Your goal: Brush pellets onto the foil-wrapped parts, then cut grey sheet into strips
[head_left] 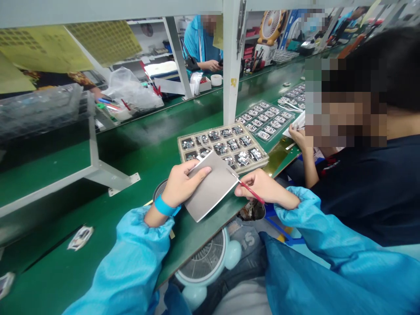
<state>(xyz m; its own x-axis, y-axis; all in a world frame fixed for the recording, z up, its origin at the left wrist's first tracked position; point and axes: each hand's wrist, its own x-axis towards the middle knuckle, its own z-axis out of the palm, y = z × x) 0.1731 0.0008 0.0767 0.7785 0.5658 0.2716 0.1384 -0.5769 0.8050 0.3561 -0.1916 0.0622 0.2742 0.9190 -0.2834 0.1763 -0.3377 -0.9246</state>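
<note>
My left hand [180,181] grips a flat grey board with white edges [213,183], thumb on its face and fingers behind. The board is tilted above the table's front edge. In my right hand [259,188] is a thin red-handled tool [251,191], held in a pinch. Its pale tip lies at the board's right edge; its exact kind is too small to make out. Just behind the board sits a clear tray of small metal parts [223,142], its near left corner partly hidden by the board and my hand.
A second tray of parts [265,120] lies farther right, near a seated co-worker [367,183]. A metal post [230,65] and a bracket leg [124,181] stand on the green table [131,148]. A small fan [205,258] is below the table edge. Loose parts [80,237] lie left.
</note>
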